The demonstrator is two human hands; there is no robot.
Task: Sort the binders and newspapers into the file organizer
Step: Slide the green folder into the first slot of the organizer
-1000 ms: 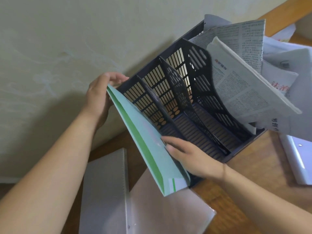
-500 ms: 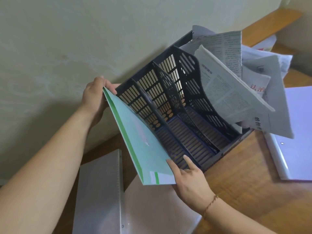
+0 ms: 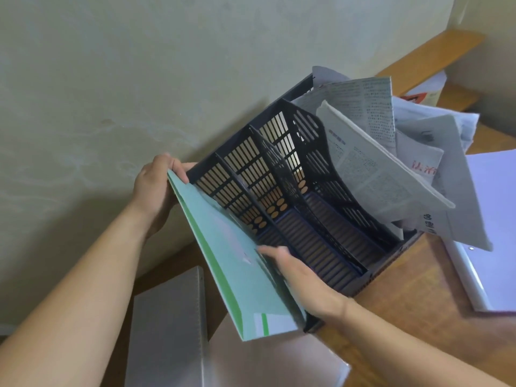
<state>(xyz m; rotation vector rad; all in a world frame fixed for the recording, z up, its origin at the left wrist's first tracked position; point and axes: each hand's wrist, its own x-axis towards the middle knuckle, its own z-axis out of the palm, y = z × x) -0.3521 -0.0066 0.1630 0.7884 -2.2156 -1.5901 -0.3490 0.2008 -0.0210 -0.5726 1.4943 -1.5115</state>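
Green binder (image 3: 237, 263) tilted at leftmost end of dark file organizer (image 3: 301, 208), against its outer side or end slot, can't tell which; left hand (image 3: 156, 188) pinches binder's top corner, thumb over edge; right hand (image 3: 296, 275) flat, fingers spread on binder's face, pressing not gripping; newspapers (image 3: 374, 163) crammed in rightmost slot, leaning out; grey binder (image 3: 167, 325) flat on wood desk (image 3: 413, 297) below; white binder (image 3: 497, 224) at right.
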